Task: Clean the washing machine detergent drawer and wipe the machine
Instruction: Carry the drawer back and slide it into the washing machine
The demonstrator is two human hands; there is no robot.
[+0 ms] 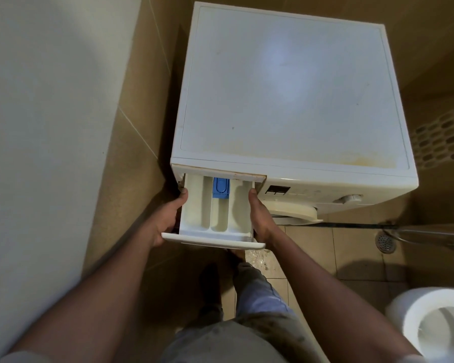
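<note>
- View from above, looking down at a white front-loading washing machine (286,87) standing in a narrow, beige-tiled bathroom corner.
- A white plastic detergent drawer (194,210) with three long compartments sticks far out of its slot at the machine's upper left front. Only its back end sits inside the slot.
- A blue plastic insert (220,188) sits at the back of the middle compartment.
- The left grip (168,218), a bare hand, clasps the drawer's left wall, with the thumb lying along the top edge and the fingers wrapped underneath, out of sight.
- The right grip (260,213), also bare, clasps the right wall the same way, thumb on top.
- To the right of the slot are a small dark display (277,190) and a round white dial (350,198).
- The drawer compartments look yellowed with residue, and a yellow-brown stain (351,158) runs along the front of the machine's lid, with small dark specks further back.
- No cloth, brush or water shows.
- Judging from this, the task is at its start: the drawer is being freed and has yet to come clear, its washing is not yet done, and the whole wipe-down remains.
- A round metal floor drain (384,241) and a white toilet bowl (435,323) lie to the right on the tiled floor.
</note>
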